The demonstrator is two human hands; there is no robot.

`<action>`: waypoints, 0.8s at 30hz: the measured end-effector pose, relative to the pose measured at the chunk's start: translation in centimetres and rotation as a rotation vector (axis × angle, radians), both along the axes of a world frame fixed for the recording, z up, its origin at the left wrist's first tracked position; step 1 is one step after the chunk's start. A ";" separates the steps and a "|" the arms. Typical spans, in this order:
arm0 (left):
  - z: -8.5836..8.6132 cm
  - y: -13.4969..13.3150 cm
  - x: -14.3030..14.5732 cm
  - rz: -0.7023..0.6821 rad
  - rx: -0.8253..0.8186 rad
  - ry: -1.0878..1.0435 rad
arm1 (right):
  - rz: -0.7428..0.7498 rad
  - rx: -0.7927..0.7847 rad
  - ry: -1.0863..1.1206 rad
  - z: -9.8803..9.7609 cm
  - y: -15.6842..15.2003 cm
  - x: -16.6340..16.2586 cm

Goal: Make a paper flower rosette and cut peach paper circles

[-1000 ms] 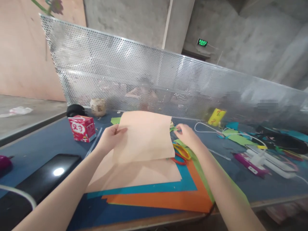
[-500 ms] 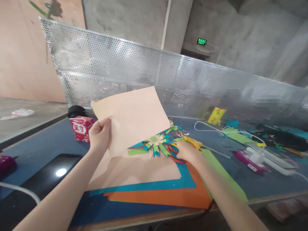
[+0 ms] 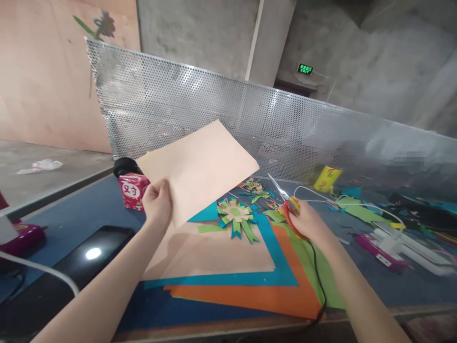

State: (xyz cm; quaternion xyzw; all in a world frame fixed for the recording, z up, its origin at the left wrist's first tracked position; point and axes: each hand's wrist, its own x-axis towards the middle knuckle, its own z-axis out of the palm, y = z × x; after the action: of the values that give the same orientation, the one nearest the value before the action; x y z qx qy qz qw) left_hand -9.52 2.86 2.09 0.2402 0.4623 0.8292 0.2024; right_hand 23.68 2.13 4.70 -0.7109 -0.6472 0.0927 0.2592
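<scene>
My left hand (image 3: 159,204) pinches the lower left edge of a pale peach sheet of paper (image 3: 203,169), raised and tilted above the table. In my right hand (image 3: 307,218) are scissors (image 3: 288,206) with red and yellow handles, their blades pointing up and to the left, apart from the sheet. Between my hands a paper flower (image 3: 235,213) in green, blue and peach lies on a stack of peach paper (image 3: 217,252). Blue paper (image 3: 285,276) and orange paper (image 3: 250,297) show beneath that stack, with green paper (image 3: 330,286) at its right.
Paper scraps (image 3: 257,189) lie behind the flower, before a perforated metal screen (image 3: 200,105). A red box (image 3: 133,190) and a black phone (image 3: 103,247) sit at left. A purple power strip (image 3: 380,252) and white cables are at right. A black cord (image 3: 319,271) hangs below my right hand.
My right hand has lifted the scissors off the table beside the flower and moved right, blades now in view. The peach sheet has turned slightly in my left hand. The view has shifted a little.
</scene>
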 end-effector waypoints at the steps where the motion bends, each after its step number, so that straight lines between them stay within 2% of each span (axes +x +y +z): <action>1: 0.1 -0.1 0.1 -0.025 0.011 -0.030 | 0.100 -0.028 0.211 -0.1 -0.4 -0.7; 4: 0.5 -0.3 0.5 -0.113 0.054 -0.107 | 0.457 -0.182 0.981 -0.1 -1.8 -4.5; 5: 0.6 -0.4 0.6 -0.131 0.072 -0.125 | 0.500 -0.205 1.144 0.0 -2.2 -6.0; 7: 0.7 -0.4 0.7 -0.151 0.111 -0.145 | 0.547 -0.153 1.285 0.3 -2.6 -9.0; 11: 0.8 -0.5 0.8 -0.294 0.201 -0.188 | 0.560 0.109 1.200 1.1 -0.7 -12.8; 16: 1.3 -1.6 1.5 -0.526 0.198 -0.198 | 0.488 0.416 1.194 1.6 2.9 -13.2; 18: 1.5 -2.1 1.8 -0.655 0.157 -0.179 | 0.490 0.454 1.165 1.6 3.7 -13.2; 20: 1.4 -2.3 1.9 -0.766 0.091 -0.169 | 0.460 0.428 1.075 1.3 4.3 -13.2; 24: 0.7 -1.9 1.7 -0.810 -0.077 -0.194 | 0.348 0.375 0.896 0.1 4.9 -13.4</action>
State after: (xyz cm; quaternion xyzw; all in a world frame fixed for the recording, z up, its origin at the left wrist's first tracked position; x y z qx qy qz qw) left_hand -7.81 0.95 2.75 0.3155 0.3398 0.6836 0.5637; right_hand 10.27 7.07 4.80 -0.4246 -0.5867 0.3124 0.6148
